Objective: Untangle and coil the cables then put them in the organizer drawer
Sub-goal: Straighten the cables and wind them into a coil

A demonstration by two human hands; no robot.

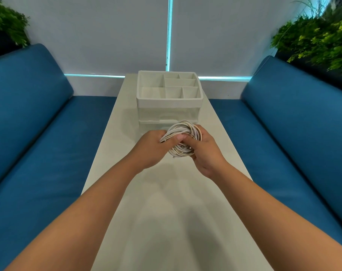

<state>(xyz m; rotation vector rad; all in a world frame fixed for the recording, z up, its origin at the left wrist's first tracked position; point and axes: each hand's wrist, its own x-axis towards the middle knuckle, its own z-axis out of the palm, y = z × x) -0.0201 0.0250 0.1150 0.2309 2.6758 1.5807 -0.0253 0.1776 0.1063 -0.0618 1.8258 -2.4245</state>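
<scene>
Glossy white table [166,222], matt plastic organizer [169,98], smooth rubbery cables [182,132].

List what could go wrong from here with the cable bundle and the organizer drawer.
1. The white cable coil is pinched between the left hand and right hand with nothing tying it; loosening either grip may let the loops spring apart and retangle.
2. The organizer has a clear drawer that looks shut, and both hands are busy; freeing one to open it could drop the coil.
3. The coil looks bulky, so it might snag going in.
</scene>
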